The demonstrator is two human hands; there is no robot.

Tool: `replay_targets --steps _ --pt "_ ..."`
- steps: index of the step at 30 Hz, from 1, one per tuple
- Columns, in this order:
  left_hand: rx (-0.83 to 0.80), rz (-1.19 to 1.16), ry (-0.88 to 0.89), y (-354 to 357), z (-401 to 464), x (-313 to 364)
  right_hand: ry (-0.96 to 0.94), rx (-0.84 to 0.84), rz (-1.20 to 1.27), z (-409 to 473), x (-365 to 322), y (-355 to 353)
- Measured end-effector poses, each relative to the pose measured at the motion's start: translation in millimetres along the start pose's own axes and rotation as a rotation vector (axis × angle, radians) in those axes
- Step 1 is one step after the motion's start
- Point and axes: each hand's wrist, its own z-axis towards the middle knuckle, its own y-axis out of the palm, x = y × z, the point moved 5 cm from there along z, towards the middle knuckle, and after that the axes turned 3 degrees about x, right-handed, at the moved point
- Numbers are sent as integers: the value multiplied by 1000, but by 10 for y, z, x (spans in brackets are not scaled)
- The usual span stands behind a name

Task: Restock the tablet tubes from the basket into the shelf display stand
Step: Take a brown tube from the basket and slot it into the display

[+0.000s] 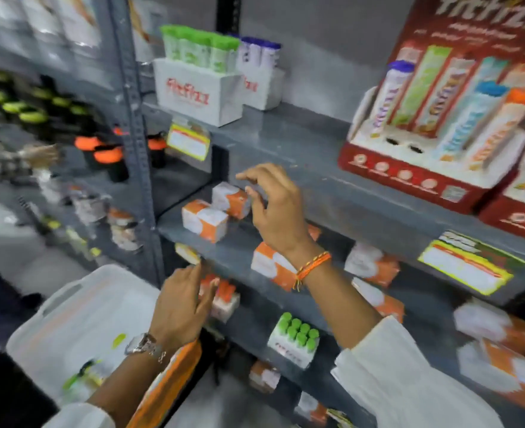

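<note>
A red display stand (409, 177) sits on the upper shelf at the right, holding several upright tablet tubes (499, 131) with purple, blue and orange caps; two of its front holes are vacant. A translucent white basket (78, 316) is at the lower left with green-capped tubes (85, 375) lying inside. My right hand (273, 208) hovers in front of the middle shelf, fingers apart and holding nothing. My left hand (184, 304) is lower, over the basket's right edge, fingers spread, nothing in it. The frame is blurred by motion.
White holders (199, 94) with green-capped and purple-capped tubes stand at the back left of the upper shelf. Orange-and-white boxes (205, 217) lie on the middle shelf. A white holder of green-capped tubes (295, 341) sits lower. Yellow price tags (465, 270) hang on shelf edges. Black bottles (106, 156) fill the left rack.
</note>
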Motion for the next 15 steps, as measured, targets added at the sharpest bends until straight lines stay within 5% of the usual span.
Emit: replay_targets --steps 11,15 --pt "-204 29 -610 255 -2036 -1361 261 -811 347 -1569 -303 2581" --pt "-386 192 -615 371 -2323 -1439 308 -1191 320 -2293 -445 3240"
